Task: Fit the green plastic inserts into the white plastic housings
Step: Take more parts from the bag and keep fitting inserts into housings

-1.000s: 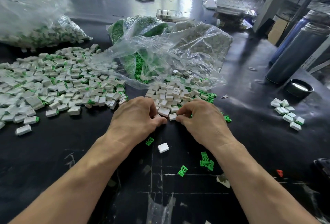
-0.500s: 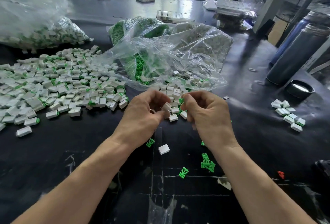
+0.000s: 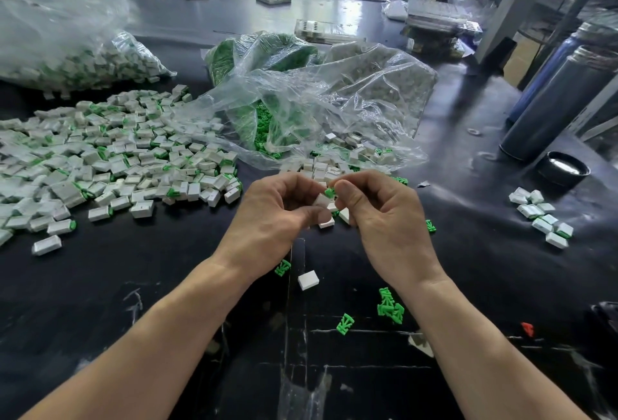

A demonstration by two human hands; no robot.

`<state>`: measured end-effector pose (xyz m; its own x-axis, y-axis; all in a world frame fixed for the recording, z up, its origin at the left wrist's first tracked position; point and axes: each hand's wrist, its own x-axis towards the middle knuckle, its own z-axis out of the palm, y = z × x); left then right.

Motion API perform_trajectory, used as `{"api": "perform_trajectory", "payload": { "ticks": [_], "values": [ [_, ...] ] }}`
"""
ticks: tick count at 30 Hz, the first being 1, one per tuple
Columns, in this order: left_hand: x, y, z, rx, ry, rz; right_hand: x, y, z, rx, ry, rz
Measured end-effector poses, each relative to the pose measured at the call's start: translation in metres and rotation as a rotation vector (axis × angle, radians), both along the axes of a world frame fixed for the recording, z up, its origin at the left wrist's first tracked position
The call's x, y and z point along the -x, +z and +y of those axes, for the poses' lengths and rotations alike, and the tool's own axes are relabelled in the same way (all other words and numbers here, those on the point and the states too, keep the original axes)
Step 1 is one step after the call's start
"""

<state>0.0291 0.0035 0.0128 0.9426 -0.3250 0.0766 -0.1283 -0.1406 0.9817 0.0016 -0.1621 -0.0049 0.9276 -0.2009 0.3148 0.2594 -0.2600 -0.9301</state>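
A black worktable (image 3: 468, 269) carries everything. Largest on it is a crumpled clear plastic bag (image 3: 334, 101) holding green inserts and white housings, lying just beyond the hands. Left of that bag spreads a wide heap of assembled white-and-green pieces (image 3: 110, 158); well to its right stands a dark steel flask (image 3: 561, 101). In front of the bag, raised above the table, the left hand (image 3: 274, 218) pinches a white housing (image 3: 321, 200) with curled fingers, while the right hand (image 3: 384, 215) pinches a green insert (image 3: 330, 192) between thumb and forefinger, its tip touching the housing. Nearer than the hands lie a loose white housing (image 3: 308, 280) and scattered green inserts (image 3: 389, 306).
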Motion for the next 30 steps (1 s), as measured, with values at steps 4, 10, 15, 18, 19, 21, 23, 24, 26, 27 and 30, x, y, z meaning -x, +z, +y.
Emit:
{"api": "perform_trajectory", "payload": {
  "ticks": [4,10,15,18,19,21,23,24,26,27,30],
  "values": [
    [-0.001,-0.001,0.0,0.033,-0.003,0.015,0.001,0.001,0.0,0.027,0.013,-0.008],
    [-0.004,-0.006,0.002,0.06,0.024,0.119,0.002,-0.002,0.0,0.086,0.03,0.031],
    [-0.005,-0.008,0.003,0.106,0.05,0.13,0.002,-0.001,0.0,0.093,0.054,0.046],
    [-0.006,-0.01,0.002,0.159,0.066,0.117,0.002,-0.001,0.002,0.083,0.036,0.054],
    [-0.006,-0.01,0.002,0.178,0.065,0.115,0.002,-0.001,0.002,0.072,0.019,0.054],
    [-0.006,-0.011,0.0,0.197,0.064,0.101,0.002,-0.001,0.002,0.049,-0.006,0.059],
    [-0.005,-0.011,-0.001,0.217,0.062,0.09,0.002,-0.001,0.002,0.025,-0.018,0.058],
    [-0.005,-0.011,-0.001,0.227,0.061,0.086,0.002,-0.001,0.003,0.008,-0.026,0.057],
    [-0.004,-0.01,-0.001,0.233,0.058,0.075,0.001,-0.001,0.003,-0.018,-0.044,0.054],
    [-0.004,-0.01,-0.001,0.234,0.056,0.071,0.001,-0.001,0.003,-0.021,-0.045,0.05],
    [-0.005,-0.01,-0.001,0.234,0.059,0.065,0.002,-0.001,0.002,0.004,-0.032,0.045]
  ]
}}
